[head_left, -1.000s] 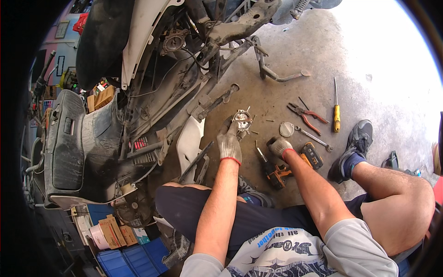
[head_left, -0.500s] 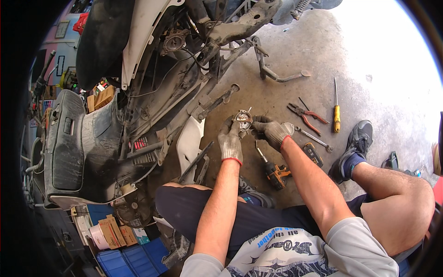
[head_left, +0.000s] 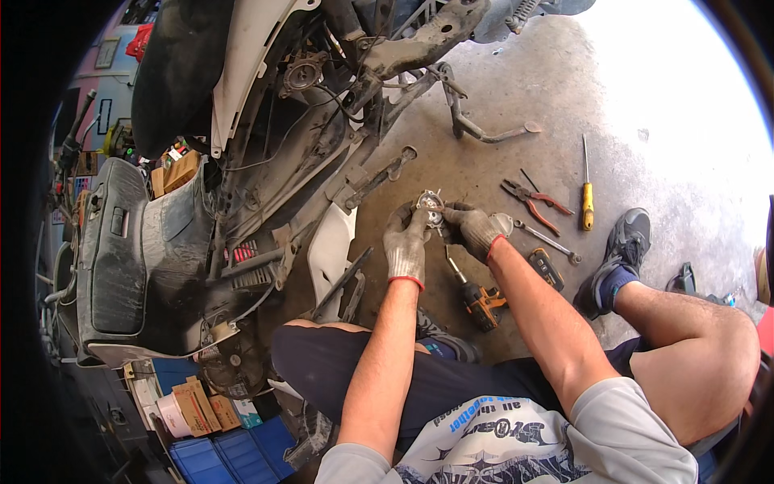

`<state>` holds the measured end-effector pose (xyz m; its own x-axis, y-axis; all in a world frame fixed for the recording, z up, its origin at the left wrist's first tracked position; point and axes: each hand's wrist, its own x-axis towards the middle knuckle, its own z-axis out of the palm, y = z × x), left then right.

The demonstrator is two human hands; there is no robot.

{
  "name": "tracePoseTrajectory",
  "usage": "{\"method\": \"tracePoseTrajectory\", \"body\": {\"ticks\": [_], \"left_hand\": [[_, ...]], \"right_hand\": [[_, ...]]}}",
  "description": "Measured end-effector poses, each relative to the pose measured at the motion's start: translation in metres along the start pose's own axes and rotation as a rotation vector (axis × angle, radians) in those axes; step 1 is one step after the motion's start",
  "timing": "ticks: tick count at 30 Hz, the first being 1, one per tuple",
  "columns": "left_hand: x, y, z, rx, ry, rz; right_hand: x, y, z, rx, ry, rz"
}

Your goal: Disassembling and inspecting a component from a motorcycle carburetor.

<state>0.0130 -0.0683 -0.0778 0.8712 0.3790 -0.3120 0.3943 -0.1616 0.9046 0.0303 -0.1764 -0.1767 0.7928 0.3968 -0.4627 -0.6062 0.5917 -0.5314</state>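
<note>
In front of me, over the concrete floor, I hold a small round metal engine part point(head_left: 431, 200) with an open face full of fittings. My left hand point(head_left: 405, 246), in a grey work glove with a red cuff, is closed round its near left side, thumb over the face. My right hand point(head_left: 477, 229), gloved the same way, pinches at the part's right edge; its fingertips are dark and partly hidden. Below the hands lies an orange and black cordless drill point(head_left: 482, 305) with a long socket bit point(head_left: 455, 264). A ratchet wrench point(head_left: 550, 240) is just right of my right hand.
Pliers with red handles point(head_left: 538, 202) and a yellow-handled screwdriver point(head_left: 588, 206) lie to the right. A battery pack point(head_left: 547, 270) is beside my right forearm. A stripped scooter frame point(head_left: 379, 81) fills the upper left, its kickstand point(head_left: 492, 135) reaching out. A white panel point(head_left: 329, 250) stands left.
The round part has shifted slightly right and turned in my fingers. My left thumb has moved over its face, and my right fingertips are closer against its edge.
</note>
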Motion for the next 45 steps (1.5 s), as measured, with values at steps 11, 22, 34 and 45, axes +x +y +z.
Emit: {"method": "tracePoseTrajectory", "body": {"ticks": [11,22,34,45], "left_hand": [[0.001,0.001,-0.001,-0.008,-0.020,-0.018],[0.012,-0.013,-0.007,-0.198,-0.073,-0.032],[0.014,-0.018,-0.007,-0.235,-0.082,-0.013],[0.015,-0.019,-0.008,-0.243,-0.104,-0.004]], "right_hand": [[0.005,0.002,-0.005,0.020,-0.008,0.040],[-0.001,-0.006,-0.005,-0.013,-0.063,-0.022],[-0.001,-0.008,-0.005,-0.034,-0.068,-0.045],[0.002,-0.007,-0.008,-0.008,-0.088,-0.035]]}}
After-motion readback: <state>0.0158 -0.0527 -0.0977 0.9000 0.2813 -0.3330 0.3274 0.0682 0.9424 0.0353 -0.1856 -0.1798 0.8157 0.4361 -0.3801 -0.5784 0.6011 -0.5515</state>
